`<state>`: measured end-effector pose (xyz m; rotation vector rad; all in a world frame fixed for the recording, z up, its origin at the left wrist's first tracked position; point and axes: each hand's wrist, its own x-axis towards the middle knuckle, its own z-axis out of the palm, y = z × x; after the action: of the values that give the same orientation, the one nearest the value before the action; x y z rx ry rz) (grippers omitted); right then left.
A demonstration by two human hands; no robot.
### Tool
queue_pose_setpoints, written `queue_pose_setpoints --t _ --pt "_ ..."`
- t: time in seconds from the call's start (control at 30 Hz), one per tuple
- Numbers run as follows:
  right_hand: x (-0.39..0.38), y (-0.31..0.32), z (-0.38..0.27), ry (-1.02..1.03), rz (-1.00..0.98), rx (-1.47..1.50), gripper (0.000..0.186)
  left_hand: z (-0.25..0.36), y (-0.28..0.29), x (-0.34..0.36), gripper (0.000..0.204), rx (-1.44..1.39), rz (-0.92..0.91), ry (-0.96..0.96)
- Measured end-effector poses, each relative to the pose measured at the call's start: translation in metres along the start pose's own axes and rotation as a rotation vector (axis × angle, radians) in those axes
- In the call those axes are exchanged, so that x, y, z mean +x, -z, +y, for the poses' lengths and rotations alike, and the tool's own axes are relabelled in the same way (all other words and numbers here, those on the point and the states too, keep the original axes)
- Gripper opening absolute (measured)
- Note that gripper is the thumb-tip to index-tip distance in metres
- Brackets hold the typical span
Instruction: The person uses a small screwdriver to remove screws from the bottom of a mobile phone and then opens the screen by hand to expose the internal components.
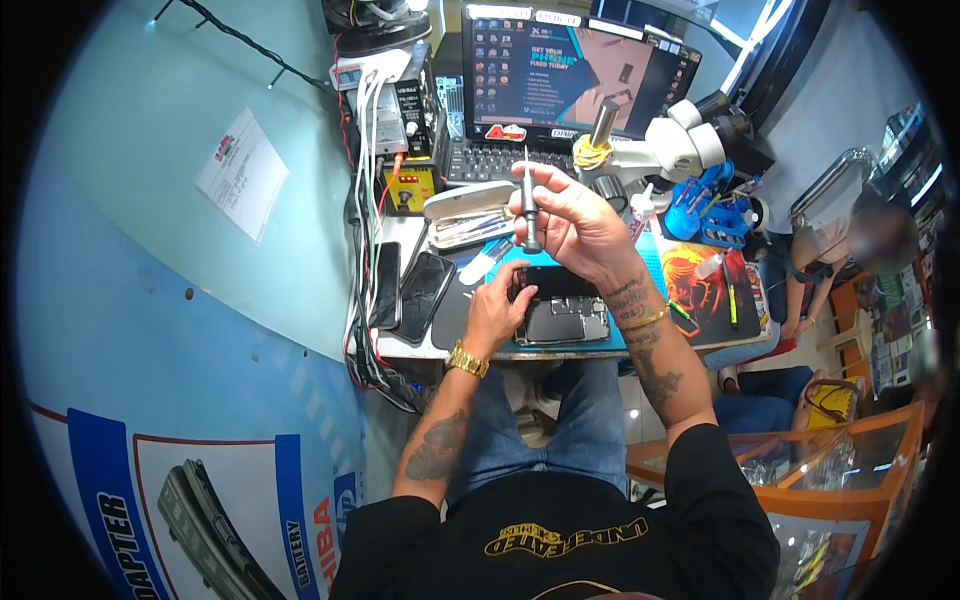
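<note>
My right hand point(570, 220) is raised over the work mat, its fingers gripping a thin grey screwdriver point(530, 215) held upright with the tip toward the monitor. My left hand point(500, 310) grips the left edge of a dark phone screen assembly point(560, 281), which is tilted up from the opened phone body point(563, 321) with exposed internals on the blue mat point(640, 260). Left of my hands lie two dark phones point(425, 292). Behind them is an open white case point(467, 225) of small tools.
A monitor point(560, 75), keyboard point(480, 160), power supply point(410, 120) with cables and microscope point(680, 145) stand at the back. A blue tool holder point(705, 205) and orange-black mat point(705, 300) are right. People point(820, 260) sit beyond the bench, beside a wooden glass case point(840, 480).
</note>
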<state>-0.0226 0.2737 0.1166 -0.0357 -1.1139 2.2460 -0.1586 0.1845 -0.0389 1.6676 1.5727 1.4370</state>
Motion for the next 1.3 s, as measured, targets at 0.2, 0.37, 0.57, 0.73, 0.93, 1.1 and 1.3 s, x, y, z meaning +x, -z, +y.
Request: queue_pose_setpoints --t 0.2,0.37,0.57,0.73,0.93,1.1,1.3 --pt "-0.08 -0.046 -0.028 -0.192 0.117 -0.922 0.028 -0.009 0.001 0.008 0.032 0.028 -0.057 0.083" --pt "-0.144 -0.002 -0.001 -0.176 0.391 -1.423 0.025 -0.016 0.007 0.014 0.023 -0.053 -0.169 0.185" --pt "-0.173 0.021 -0.005 -0.34 0.585 -1.388 0.023 -0.017 0.006 0.01 0.028 -0.149 -0.144 0.151" --pt "-0.16 0.033 -0.011 -0.037 0.428 -1.584 0.012 -0.012 0.012 0.01 0.03 -0.073 -0.154 0.214" --pt "-0.147 0.036 -0.012 -0.054 0.396 -1.662 0.017 -0.012 0.008 0.01 0.032 -0.133 -0.122 0.246" --pt "-0.151 0.052 -0.02 -0.058 0.486 -1.647 0.021 -0.014 0.008 0.011 0.036 -0.056 -0.094 0.189" --pt "-0.16 0.051 -0.019 -0.161 0.479 -1.639 0.034 -0.021 0.008 0.014 0.031 -0.206 -0.128 0.217"
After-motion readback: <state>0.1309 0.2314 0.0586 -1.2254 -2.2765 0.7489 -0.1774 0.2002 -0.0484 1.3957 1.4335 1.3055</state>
